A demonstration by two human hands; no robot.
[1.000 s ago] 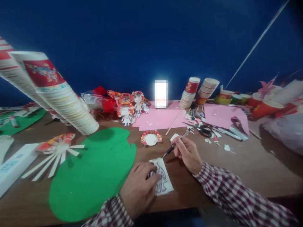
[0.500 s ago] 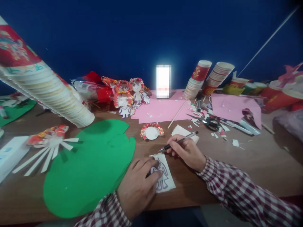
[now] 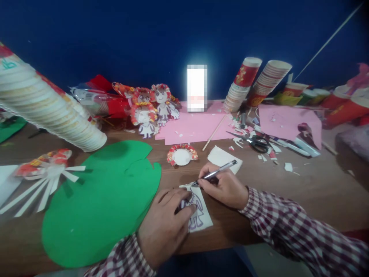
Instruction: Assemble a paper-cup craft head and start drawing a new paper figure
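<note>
My right hand [image 3: 223, 187] grips a pen [image 3: 220, 170], its tip at the top edge of a small white paper [image 3: 201, 213]. On that paper is a figure drawn in purple outline, partly covered by my left hand [image 3: 168, 221]. The left hand lies on the paper with its fingers stretched out and slightly apart, pressing it against the table. Just beyond the paper sits a small white disc with a red and orange ruffled rim [image 3: 182, 156]. A blank white paper piece [image 3: 223, 157] lies behind my right hand.
A large green sheet [image 3: 106, 207] covers the table at left, beside a leaning stack of paper cups [image 3: 57, 107]. Scissors [image 3: 255, 143], scraps and pink sheets [image 3: 190, 129] lie farther back. Paper figures [image 3: 146, 127] and a bright phone-shaped screen [image 3: 197, 88] stand at the rear.
The pen tip has come down onto the paper's top edge, and my right hand has shifted slightly closer to it. My left hand stays on the paper. The whole view has tilted a little.
</note>
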